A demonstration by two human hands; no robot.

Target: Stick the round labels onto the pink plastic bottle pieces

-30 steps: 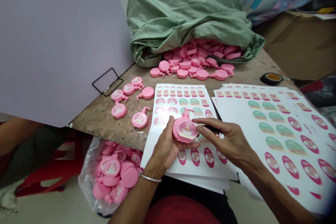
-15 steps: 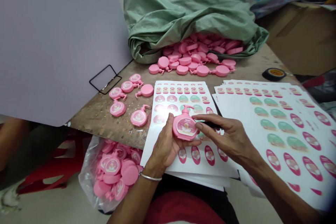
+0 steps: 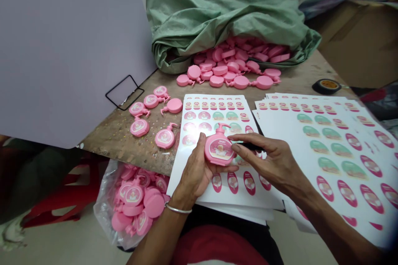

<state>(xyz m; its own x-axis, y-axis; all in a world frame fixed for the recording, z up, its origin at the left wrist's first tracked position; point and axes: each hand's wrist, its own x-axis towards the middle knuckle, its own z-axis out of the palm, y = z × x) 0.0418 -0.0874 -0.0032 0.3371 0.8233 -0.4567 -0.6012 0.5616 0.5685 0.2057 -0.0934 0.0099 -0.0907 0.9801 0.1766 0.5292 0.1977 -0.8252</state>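
Observation:
My left hand [image 3: 195, 172] grips a small pink toy pump bottle [image 3: 218, 148] with a round label on its face, held just above a sticker sheet [image 3: 214, 112]. My right hand [image 3: 272, 163] rests beside the bottle, its fingertips against the bottle's right edge, and a thin black tool [image 3: 252, 147] lies under those fingers. Pink and green oval stickers fill the sheet around both hands. A silver bangle circles my left wrist.
Several labelled pink bottles [image 3: 165, 137] lie on the worn table [image 3: 124, 136] at left. A green sack [image 3: 224, 12] spills plain pink bottles [image 3: 231, 70] at the back. More sticker sheets [image 3: 338, 145] spread right, a tape roll [image 3: 326, 86] beyond. A clear bag of bottles [image 3: 137, 203] sits below the table edge.
The view has shifted slightly. Both hands stay at the pink bottle, with my right fingers keeping against its label side.

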